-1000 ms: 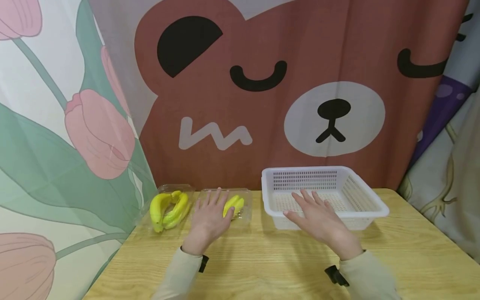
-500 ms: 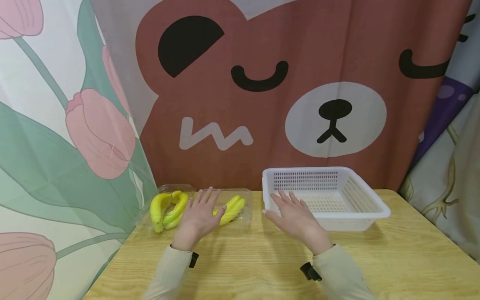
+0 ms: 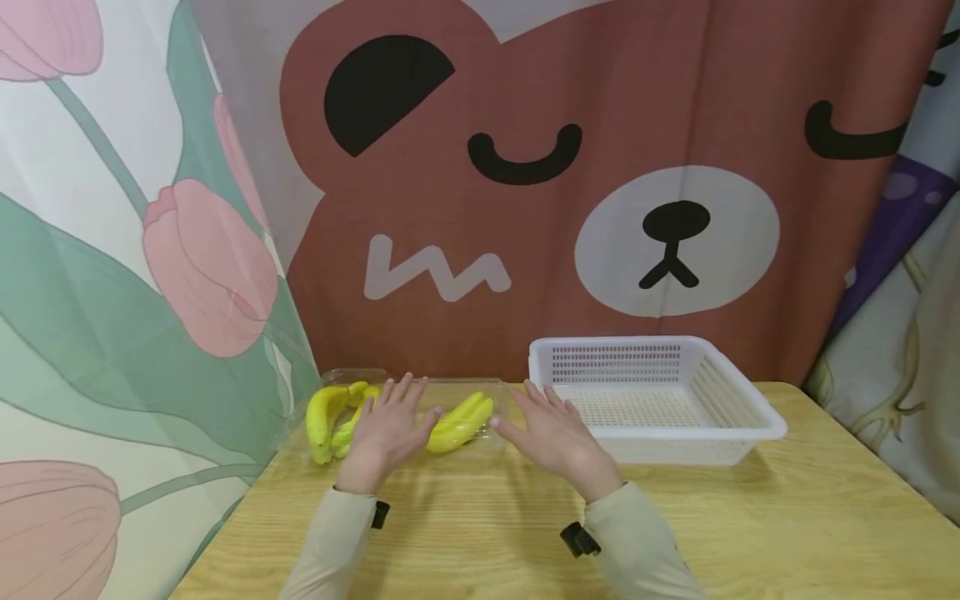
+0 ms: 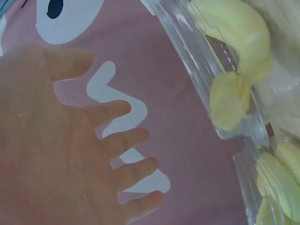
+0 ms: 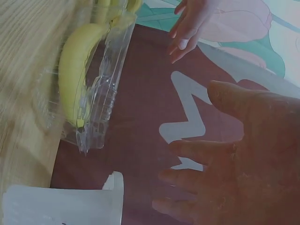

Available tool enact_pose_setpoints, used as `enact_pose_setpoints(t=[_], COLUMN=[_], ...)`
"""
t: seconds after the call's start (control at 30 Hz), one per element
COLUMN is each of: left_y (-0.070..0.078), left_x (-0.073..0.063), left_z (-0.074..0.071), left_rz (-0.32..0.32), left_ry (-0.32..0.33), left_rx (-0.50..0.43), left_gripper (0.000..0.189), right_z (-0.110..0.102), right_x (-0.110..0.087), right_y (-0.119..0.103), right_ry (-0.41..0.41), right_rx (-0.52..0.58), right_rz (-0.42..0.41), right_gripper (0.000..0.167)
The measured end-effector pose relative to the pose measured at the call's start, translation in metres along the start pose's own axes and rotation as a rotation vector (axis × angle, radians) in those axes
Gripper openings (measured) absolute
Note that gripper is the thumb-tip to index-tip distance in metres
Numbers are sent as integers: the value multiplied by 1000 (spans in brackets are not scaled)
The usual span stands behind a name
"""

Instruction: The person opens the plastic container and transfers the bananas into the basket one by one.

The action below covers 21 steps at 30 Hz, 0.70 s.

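Bear-printed curtain (image 3: 420,200) hung behind wooden table (image 3: 465,533), left hand (image 3: 385,433) and right hand (image 3: 561,442) held with fingers outspread, bananas (image 3: 461,423) in clear container (image 3: 459,388) seen between them, other bananas (image 3: 321,423) partly hidden left of left fingers, white basket (image 3: 690,452) set partly behind right fingers.

We see the left bananas (image 3: 321,421) only partly behind our left grip (image 3: 390,432), lose the near left corner of the white basket (image 3: 675,450) behind our right grip (image 3: 555,437), find the bear print (image 3: 615,142) cut off on top.
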<state>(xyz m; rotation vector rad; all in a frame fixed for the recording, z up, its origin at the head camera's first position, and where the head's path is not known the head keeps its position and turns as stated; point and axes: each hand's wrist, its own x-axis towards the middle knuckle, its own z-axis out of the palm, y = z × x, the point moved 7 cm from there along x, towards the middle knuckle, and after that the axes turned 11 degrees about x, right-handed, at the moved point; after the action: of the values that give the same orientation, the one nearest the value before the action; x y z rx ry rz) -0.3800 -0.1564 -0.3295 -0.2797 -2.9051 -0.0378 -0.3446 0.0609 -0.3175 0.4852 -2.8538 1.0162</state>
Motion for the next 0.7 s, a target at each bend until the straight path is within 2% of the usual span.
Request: enact_pose_setpoints(t=[0.23,0.33,0.5,0.7], left_y=[-13,-18,-25,-32], left_x=[0,3,8,15], left_z=[2,5,14,26], left_rz=[15,33,56,81], left_ry=[31,25,-12,-45], left_rx=[-43,-125,-317,-403], left_gripper=[66,68,73,75], right_z=[4,6,15,31], right_x=[4,9,19,24], right_y=[1,1,1,0], right_ry=[11,51,136,153], right_rx=[27,98,242,270], right_rz=[-19,-49,-103,-116], right_gripper=[74,75,72,68])
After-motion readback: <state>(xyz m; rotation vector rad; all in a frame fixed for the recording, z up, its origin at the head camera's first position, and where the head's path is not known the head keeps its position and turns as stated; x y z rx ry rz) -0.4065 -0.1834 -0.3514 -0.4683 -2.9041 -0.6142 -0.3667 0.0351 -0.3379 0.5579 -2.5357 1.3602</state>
